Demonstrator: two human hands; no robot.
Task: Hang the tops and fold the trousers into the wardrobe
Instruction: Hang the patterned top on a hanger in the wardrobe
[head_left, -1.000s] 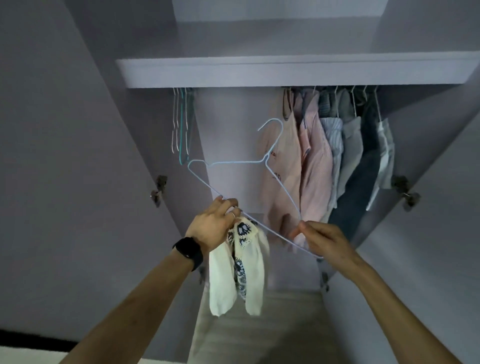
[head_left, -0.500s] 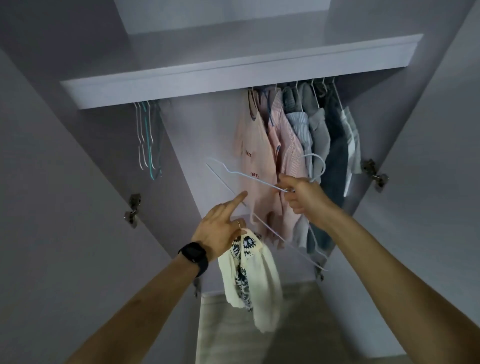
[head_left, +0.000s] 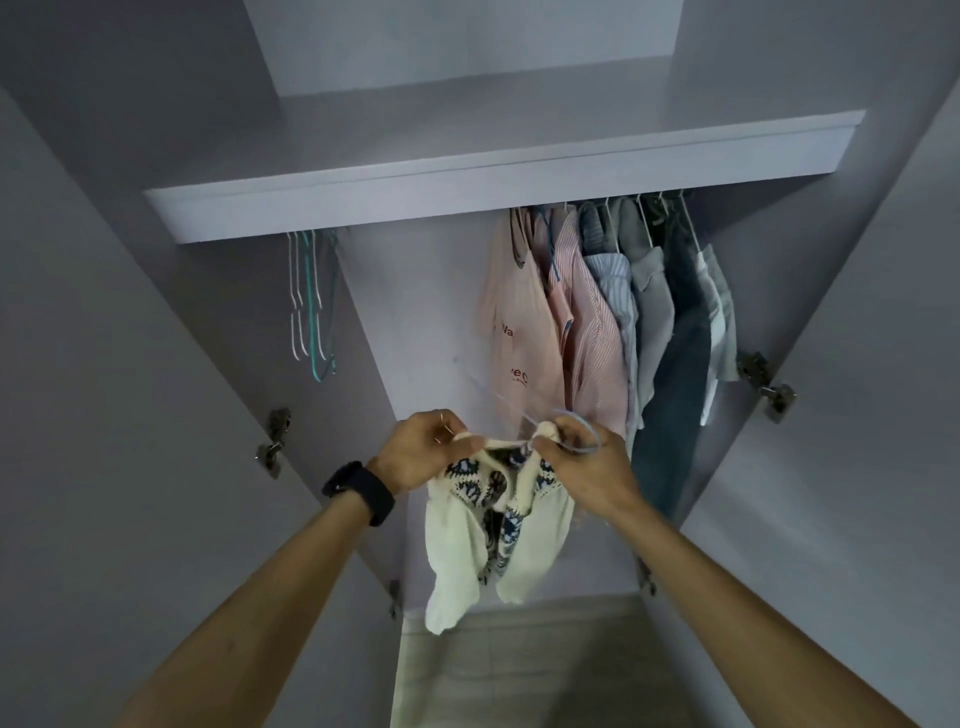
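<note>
Below shelf (head_left: 498, 171), my L grip (head_left: 421, 452) & R grip (head_left: 582, 467) now both pinch the top (head_left: 483, 530); hanger (head_left: 493, 397) brought into its neck, so hanging's next.

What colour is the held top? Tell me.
The top is cream with dark blue patterned bands; head view.

We see our forearms (head_left: 270, 587) bare right to the frame's lower edge. Our left wrist wears a black watch (head_left: 358, 491) on a broad matte strap. A thin ring (head_left: 440, 414) circles one finger of our left hand (head_left: 421, 454).
</note>
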